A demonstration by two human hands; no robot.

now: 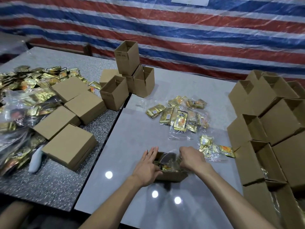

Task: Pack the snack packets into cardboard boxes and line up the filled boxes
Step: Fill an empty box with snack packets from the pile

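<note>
Lower centre of frame: small open cardboard box (171, 176) on grey counter (132, 129), gold snack packets (166, 167) inside. Left hand (146, 167) flat, fingers straight and slightly spread, pressing on box's left rim. Right hand (191, 158) curled over right rim, gripping clear bag (168, 157) bulging above box.

Risks:
- contents sit high, lid may not close
- uneven push may slide or tip light box
- thin plastic may tear, spilling packets

Closed boxes (69, 146) lined up at left.

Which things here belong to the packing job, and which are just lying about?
Job: small open cardboard box between left hand and right hand, clear plastic bag, gold foil snack packets, closed brown boxes, empty open boxes.
Lying about: white bottle-like object, white sheet on striped tarpaulin.
</note>
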